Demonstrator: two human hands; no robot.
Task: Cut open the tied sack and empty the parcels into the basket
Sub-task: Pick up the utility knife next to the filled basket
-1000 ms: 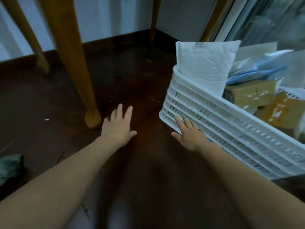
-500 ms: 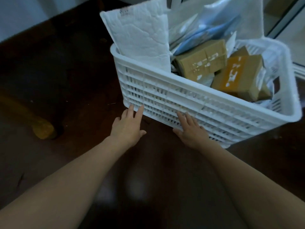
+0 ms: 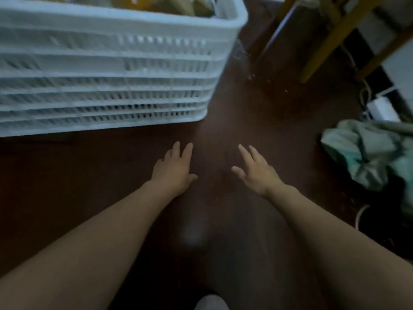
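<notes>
Dim room, dark brown glossy floor (image 3: 257,121), yellow wooden furniture legs (image 3: 330,39) upper right, white cable (image 3: 363,95)

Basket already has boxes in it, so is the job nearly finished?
Partly. The white basket holds some parcels. Both hands, left and right, are open and empty above the floor. A crumpled green sack lies to the right; whether it holds anything can't be told.

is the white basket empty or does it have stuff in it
Not empty: the white basket shows brown parcels above its rim. How full it is cannot be told.
</notes>
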